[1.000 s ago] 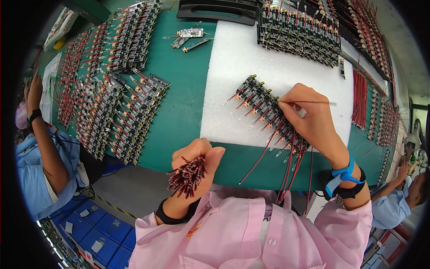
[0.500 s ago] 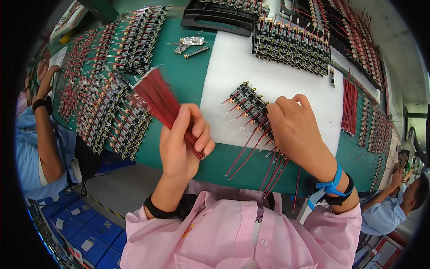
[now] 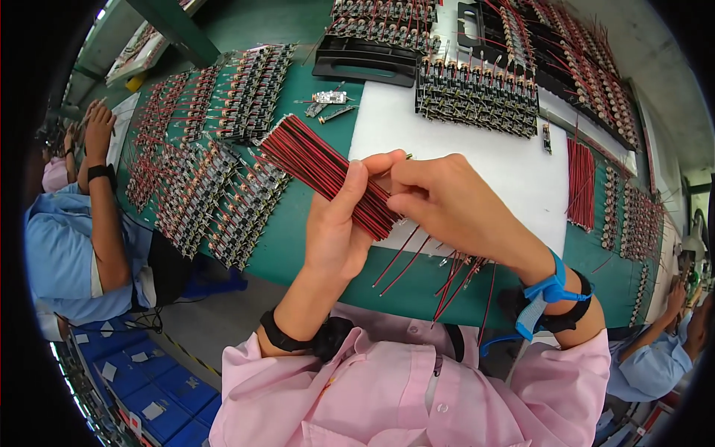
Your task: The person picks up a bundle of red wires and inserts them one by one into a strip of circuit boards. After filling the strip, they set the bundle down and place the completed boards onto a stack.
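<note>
A thick bundle of thin red and black wires [image 3: 313, 165] lies slantwise in my left hand [image 3: 339, 223], fingers wrapped round its lower part. My right hand [image 3: 454, 201] meets the bundle's near end with thumb and forefinger pinched together; what is between them is hidden. Beneath that hand, red and black wire leads [image 3: 450, 287] stick out toward me over the table edge. The row of small circuit boards they come from is mostly covered by my hands. A white foam sheet [image 3: 514, 186] lies under the work.
Rows of small circuit boards [image 3: 246, 93] cover the green table [image 3: 320, 261] at left. More boards stand stacked [image 3: 477, 97] on the foam's far end, beside a black tray [image 3: 365, 65]. Another wire bundle [image 3: 580, 182] lies at right. Co-workers in blue sit on both sides.
My left hand and its wire bundle have moved right, up to my right hand. The right hand has left the board row and shifted left to the bundle's near end.
</note>
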The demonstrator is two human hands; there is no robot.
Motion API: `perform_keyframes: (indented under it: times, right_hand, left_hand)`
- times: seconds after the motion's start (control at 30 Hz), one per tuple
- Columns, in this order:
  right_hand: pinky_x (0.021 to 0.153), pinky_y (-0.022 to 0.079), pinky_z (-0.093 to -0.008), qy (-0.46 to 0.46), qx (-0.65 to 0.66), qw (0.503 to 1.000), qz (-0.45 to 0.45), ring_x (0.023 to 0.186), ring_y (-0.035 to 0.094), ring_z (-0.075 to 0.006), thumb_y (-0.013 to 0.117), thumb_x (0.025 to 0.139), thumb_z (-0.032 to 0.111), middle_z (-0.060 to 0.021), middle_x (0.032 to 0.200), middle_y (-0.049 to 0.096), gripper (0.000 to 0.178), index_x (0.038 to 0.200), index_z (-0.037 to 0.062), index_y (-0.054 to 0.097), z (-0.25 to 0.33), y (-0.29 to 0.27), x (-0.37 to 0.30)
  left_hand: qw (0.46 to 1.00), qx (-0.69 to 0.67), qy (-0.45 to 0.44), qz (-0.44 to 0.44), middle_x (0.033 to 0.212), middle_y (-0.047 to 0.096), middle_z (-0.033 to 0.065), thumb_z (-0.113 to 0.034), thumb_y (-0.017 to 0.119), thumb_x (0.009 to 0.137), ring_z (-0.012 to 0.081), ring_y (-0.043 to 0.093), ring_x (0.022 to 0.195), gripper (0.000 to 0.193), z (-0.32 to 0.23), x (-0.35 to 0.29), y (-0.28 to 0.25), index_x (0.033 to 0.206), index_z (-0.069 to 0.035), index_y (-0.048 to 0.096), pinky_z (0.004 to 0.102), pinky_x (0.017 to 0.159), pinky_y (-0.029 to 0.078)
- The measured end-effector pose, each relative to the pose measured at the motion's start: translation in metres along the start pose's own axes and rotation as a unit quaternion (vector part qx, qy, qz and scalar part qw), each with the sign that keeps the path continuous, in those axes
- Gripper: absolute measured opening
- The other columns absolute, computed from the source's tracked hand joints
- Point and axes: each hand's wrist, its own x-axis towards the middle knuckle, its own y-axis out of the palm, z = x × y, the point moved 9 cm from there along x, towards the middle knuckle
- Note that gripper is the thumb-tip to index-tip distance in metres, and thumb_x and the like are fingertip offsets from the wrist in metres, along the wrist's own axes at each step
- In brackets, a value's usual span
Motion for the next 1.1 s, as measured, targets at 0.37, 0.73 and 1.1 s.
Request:
perform_keyframes:
  times: [0.37, 0.73, 1.1]
  right_hand:
    - [0.037, 0.031, -0.0163, 0.145, 0.409, 0.901, 0.020, 0.043, 0.042, -0.0056, 0.054, 0.074, 0.006, -0.0043, 0.056, 0.051, 0.009, 0.071, -0.0006, 0.050, -0.037, 0.003, -0.001]
    - [0.037, 0.029, -0.0147, 0.112, 0.363, 0.924, -0.043, 0.043, 0.039, -0.0025, 0.056, 0.074, 0.006, -0.0018, 0.059, 0.050, 0.009, 0.071, -0.0004, 0.051, -0.038, 0.004, 0.001]
    - [0.047, 0.035, -0.0143, 0.074, 0.299, 0.951, -0.034, 0.054, 0.044, -0.0018, 0.055, 0.075, 0.004, -0.0013, 0.061, 0.051, 0.007, 0.074, -0.0023, 0.052, -0.034, 0.004, -0.002]
  left_hand:
    - [0.953, 0.288, -0.029, -0.085, 0.047, 0.036, -0.0031, -0.019, 0.048, 0.080, 0.0055, 0.032, 0.036, 0.020, -0.008, -0.008, -0.022, 0.083, 0.000, 0.050, 0.0207, 0.037, 0.034]
    - [0.954, 0.291, -0.026, -0.069, 0.049, 0.038, -0.0026, -0.016, 0.056, 0.074, 0.0035, 0.032, 0.036, 0.021, -0.002, -0.008, -0.017, 0.080, 0.003, 0.050, 0.0178, 0.033, 0.027]
    - [0.942, 0.332, -0.005, -0.045, 0.052, 0.043, -0.0036, -0.014, 0.052, 0.078, 0.0019, 0.035, 0.039, 0.014, -0.007, -0.010, -0.011, 0.076, -0.001, 0.053, 0.0174, 0.034, 0.026]
